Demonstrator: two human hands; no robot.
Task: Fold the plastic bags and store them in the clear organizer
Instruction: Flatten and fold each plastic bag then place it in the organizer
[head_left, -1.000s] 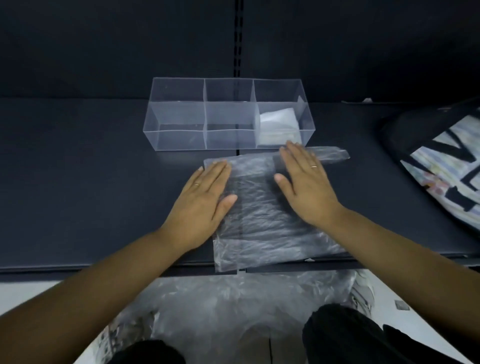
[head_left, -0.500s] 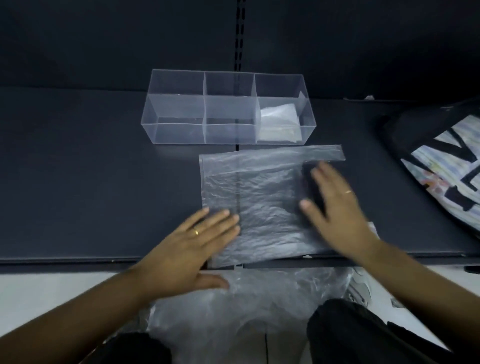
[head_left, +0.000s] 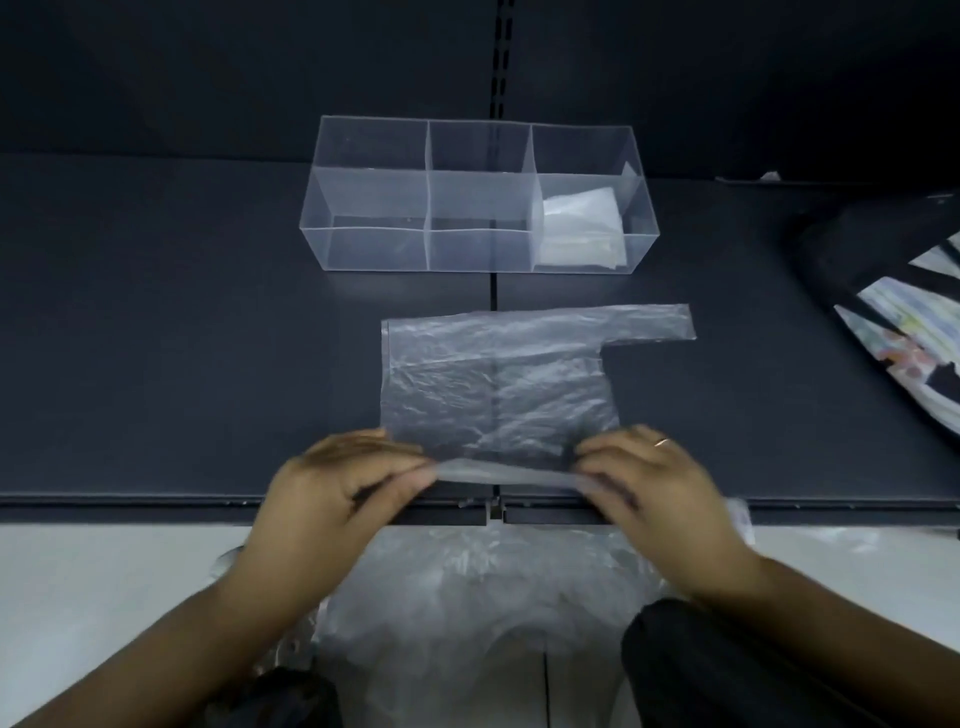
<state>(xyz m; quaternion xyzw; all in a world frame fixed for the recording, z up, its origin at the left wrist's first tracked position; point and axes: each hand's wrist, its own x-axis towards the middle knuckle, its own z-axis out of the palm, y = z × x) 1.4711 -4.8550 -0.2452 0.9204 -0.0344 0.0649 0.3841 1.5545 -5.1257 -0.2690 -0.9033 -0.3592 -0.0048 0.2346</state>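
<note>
Clear plastic bag (head_left: 498, 384) flat on dark shelf (head_left: 182, 364); left hand (head_left: 332, 499) and right hand (head_left: 654, 493) pinch its near edge, organizer (head_left: 374, 197) far.

plastic bag (head_left: 498, 384): thin, crinkled, translucent | organizer (head_left: 478, 197): clear smooth plastic | shelf (head_left: 182, 364): matt dark

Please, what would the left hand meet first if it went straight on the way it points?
The left hand, pinching the plastic bag by its lifted near edge, points rightward; it would probably meet the right hand first, though depth is unclear.
</note>
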